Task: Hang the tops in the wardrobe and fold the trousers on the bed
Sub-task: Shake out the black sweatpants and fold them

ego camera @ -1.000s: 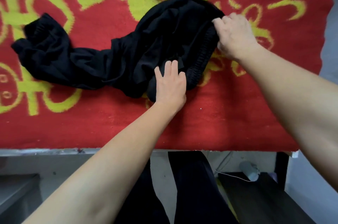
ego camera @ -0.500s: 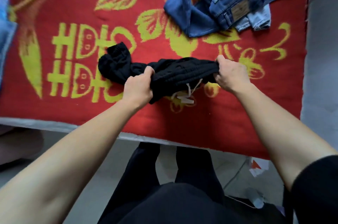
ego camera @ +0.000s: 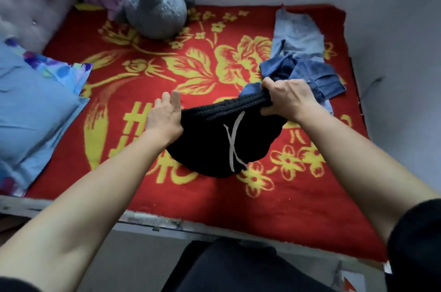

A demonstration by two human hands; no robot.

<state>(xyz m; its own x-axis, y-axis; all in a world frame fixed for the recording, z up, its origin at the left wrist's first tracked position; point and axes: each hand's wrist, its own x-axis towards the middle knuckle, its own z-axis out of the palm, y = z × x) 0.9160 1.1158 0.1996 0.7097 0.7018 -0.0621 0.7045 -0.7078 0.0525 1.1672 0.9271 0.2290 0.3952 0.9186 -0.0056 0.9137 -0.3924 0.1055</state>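
Black trousers point(ego camera: 210, 141) with an elastic waistband and a white drawstring hang in the air over the red and yellow blanket point(ego camera: 202, 196) on the bed. My left hand point(ego camera: 164, 116) grips the left end of the waistband, index and middle fingers sticking up. My right hand point(ego camera: 287, 98) grips the right end in a fist. The legs hang bunched below the waistband and touch the blanket. Blue jeans point(ego camera: 303, 70) lie crumpled at the right of the bed, just behind my right hand.
A grey plush toy point(ego camera: 155, 10) sits at the back of the bed. A blue pillow point(ego camera: 31, 101) lies at the left. A padded headboard point(ego camera: 28, 5) is at the far left, a pale wall behind and right. The bed's front edge point(ego camera: 152, 222) is near my legs.
The trousers lay spread on the blanket under my hands. Both hands have since grasped the waistband, lifted it and pulled it wide, and the white drawstring now faces me. My view has risen.
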